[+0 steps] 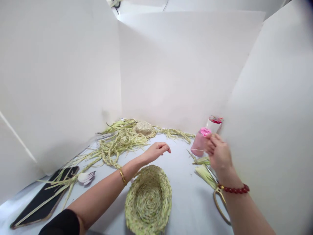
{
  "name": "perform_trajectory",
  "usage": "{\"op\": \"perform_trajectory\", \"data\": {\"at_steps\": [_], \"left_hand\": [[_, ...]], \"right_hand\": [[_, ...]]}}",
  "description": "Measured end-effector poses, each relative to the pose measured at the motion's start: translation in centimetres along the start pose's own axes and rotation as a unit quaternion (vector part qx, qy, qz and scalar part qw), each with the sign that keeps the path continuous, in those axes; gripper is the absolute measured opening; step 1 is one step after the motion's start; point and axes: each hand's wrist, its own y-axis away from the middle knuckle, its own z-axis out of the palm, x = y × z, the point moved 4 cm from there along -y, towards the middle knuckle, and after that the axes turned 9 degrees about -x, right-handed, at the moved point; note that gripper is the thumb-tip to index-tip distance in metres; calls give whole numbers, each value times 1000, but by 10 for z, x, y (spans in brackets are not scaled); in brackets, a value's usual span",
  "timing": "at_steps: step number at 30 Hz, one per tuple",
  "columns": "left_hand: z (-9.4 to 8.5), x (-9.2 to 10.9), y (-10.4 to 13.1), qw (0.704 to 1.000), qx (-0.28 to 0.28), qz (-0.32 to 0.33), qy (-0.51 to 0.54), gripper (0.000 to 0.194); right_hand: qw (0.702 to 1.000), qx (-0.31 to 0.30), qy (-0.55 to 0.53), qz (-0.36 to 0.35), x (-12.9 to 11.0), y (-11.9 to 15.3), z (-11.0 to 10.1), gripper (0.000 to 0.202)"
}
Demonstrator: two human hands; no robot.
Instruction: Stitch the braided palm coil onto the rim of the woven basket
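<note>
A woven straw basket or hat [151, 199], its coiled hollow facing up, lies at the front of the table. Beyond its far rim my left hand [158, 150] hovers with fingers bent and together; whether anything is between them is hidden. Raised at the right, my right hand [217, 151] pinches a thin pale thread [196, 149] that stretches out to the left. Behind its fingers stands a pink bottle [197, 143] with a bright pink top, partly covered by the hand.
Braided straw [112, 147] heaps at the back left beside a small straw hat [143, 128]. A dark phone-like slab [41, 202] and a pale shell-like piece [85, 177] lie left. Gold-handled scissors [216, 199], husks [205, 174] and a white cup [212, 124] are right. Pale panels enclose the table.
</note>
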Motion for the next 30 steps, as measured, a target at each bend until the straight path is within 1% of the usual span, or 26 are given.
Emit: {"op": "perform_trajectory", "data": {"at_steps": [1,2,3,4,5,6,7,8,9,10,11,12,13,14,16,18,20,21,24,26,28,30], "left_hand": [[-10,-2,2,998,25,13,-50,31],[-19,-5,7,995,48,15,-88,32],[-27,-10,14,992,65,2,-112,36],[-34,-15,23,989,71,-19,-126,40],[-38,-20,33,988,71,-41,-134,42],[-41,-24,44,986,65,-62,-142,43],[-43,-29,56,984,61,-79,-150,44],[-42,-33,68,982,51,-95,-157,43],[-39,-36,78,980,32,-113,-160,43],[-36,-40,88,979,12,-132,-156,43],[-31,-43,97,977,-10,-149,-149,42],[-27,-45,104,976,-25,-162,-142,40],[-22,-47,109,976,-36,-170,-133,38],[-19,-48,112,976,-40,-176,-126,37],[-14,-49,115,977,-43,-176,-111,34],[-12,-49,114,981,-41,-166,-96,30],[-12,-49,110,985,-34,-149,-82,27],[-12,-48,107,987,-28,-138,-75,25],[-8,-45,98,993,-26,-100,-60,22],[-3,-44,91,995,-35,-78,-57,20],[3,-43,84,995,-49,-64,-64,19],[7,-43,77,994,-61,-50,-72,18]], "right_hand": [[988,79,124,-41,-4,1,-19,17],[951,150,260,-80,-8,4,-35,19],[900,202,374,-100,-10,7,-49,21],[857,234,449,-96,-8,10,-61,25],[835,236,491,-76,-2,11,-69,27],[828,224,512,-48,7,12,-75,28],[836,196,512,-20,17,13,-76,29],[856,148,496,4,30,15,-71,29],[879,84,468,23,42,18,-60,28],[901,8,432,37,55,21,-43,27],[916,-84,389,50,68,26,-21,27],[919,-174,348,66,79,32,3,28],[912,-249,316,84,89,38,28,28],[903,-306,286,96,97,44,51,27],[886,-388,224,116,107,54,89,26],[867,-452,155,142,111,63,114,27],[856,-478,86,176,113,73,124,32],[856,-474,53,201,113,77,123,35],[863,-412,-30,291,114,93,109,38],[865,-380,-43,325,113,101,97,38],[880,-365,3,305,110,100,88,36],[896,-359,64,253,105,94,84,34]]}}
